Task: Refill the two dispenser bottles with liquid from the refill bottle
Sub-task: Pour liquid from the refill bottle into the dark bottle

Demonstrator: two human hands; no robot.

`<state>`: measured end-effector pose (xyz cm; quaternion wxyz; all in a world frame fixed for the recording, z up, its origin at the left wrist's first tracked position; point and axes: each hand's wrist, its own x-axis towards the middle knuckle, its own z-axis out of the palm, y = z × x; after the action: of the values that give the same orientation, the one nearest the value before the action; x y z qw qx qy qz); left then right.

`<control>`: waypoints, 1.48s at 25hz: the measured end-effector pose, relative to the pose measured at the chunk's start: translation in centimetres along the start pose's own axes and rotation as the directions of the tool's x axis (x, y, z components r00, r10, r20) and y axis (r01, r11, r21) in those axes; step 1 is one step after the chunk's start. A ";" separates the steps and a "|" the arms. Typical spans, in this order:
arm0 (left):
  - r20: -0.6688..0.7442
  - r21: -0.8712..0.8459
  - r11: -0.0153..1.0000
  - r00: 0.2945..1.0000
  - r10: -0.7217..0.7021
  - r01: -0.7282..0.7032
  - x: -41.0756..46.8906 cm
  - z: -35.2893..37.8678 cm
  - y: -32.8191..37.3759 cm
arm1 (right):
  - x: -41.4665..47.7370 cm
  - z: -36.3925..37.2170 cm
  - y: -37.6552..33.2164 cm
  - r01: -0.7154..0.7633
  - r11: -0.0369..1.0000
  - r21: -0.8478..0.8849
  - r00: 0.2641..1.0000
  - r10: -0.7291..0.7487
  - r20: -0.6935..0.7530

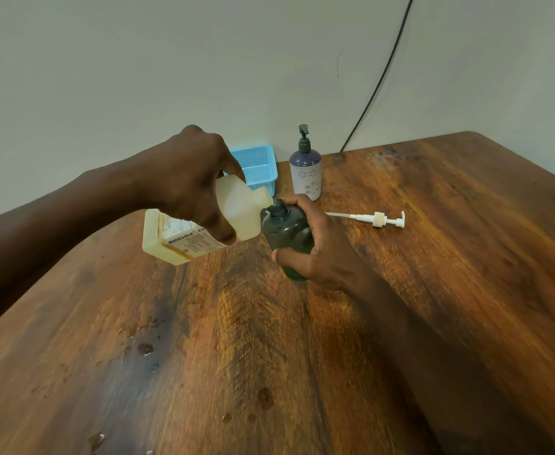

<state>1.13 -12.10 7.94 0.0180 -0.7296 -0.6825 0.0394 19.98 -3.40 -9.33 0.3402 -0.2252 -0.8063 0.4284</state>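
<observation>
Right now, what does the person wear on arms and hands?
The left hand and right hand are bare: no gloves, no rings seen. The left forearm and right forearm are bare as far as the frame reaches: no sleeves, watch or bracelet.

The left hand [187,182] and right hand [315,254] are bare. Behind them the left forearm [72,205] and right forearm [417,339] are bare too, as far back as they show.

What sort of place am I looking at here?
Probably a plain room in a home or office: a wooden table against a plain wall, with a blue basket and a pump bottle on it.
</observation>
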 end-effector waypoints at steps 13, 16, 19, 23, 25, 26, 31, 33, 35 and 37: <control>-0.015 0.011 1.000 1.000 0.022 -0.022 -1.3 -0.8 0.3 | -0.4 0.1 -1.2 0.015 1.000 0.002 1.000 -0.015 0.007; -0.008 0.017 1.000 1.000 0.016 -0.015 -1.5 -0.9 0.3 | -0.5 0.2 -1.4 0.021 1.000 0.008 1.000 -0.021 0.005; -0.004 0.012 1.000 1.000 0.010 -0.010 -1.6 -0.9 0.1 | -0.5 0.4 -1.6 0.026 1.000 0.016 1.000 -0.026 0.007; 0.002 0.017 1.000 1.000 0.009 -0.009 -1.7 -0.8 -0.2 | -0.5 0.6 -1.8 0.035 0.999 0.016 0.999 -0.035 0.009; 0.001 0.011 1.000 1.000 0.012 -0.012 -1.7 -0.8 -0.4 | -0.5 0.7 -1.8 0.042 0.999 0.013 0.999 -0.042 0.010; 0.001 0.010 1.000 1.000 0.013 -0.013 -1.8 -0.8 -0.4 | -0.5 0.7 -1.8 0.046 0.999 0.010 0.999 -0.046 0.008; 0.003 0.013 0.999 0.999 0.037 -0.037 -2.0 -0.9 -0.4 | -0.4 1.0 -2.1 0.058 0.998 0.012 0.998 -0.058 0.015; 0.011 0.019 0.999 0.999 0.039 -0.039 -2.0 -1.0 -0.5 | -0.4 1.0 -2.2 0.061 0.998 0.013 0.998 -0.061 0.013; 0.015 0.023 0.999 0.999 0.037 -0.037 -2.1 -1.1 -0.5 | -0.4 1.0 -2.2 0.067 0.998 0.013 0.998 -0.067 0.012; 0.021 0.028 0.999 0.999 0.032 -0.033 -2.1 -1.2 -0.4 | -0.4 1.0 -2.3 0.071 0.997 0.010 0.997 -0.071 0.010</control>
<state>0.65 -14.13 9.20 0.0207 -0.7398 -0.6701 0.0565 19.30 -5.42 -7.97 0.3523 -0.1923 -0.8134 0.4211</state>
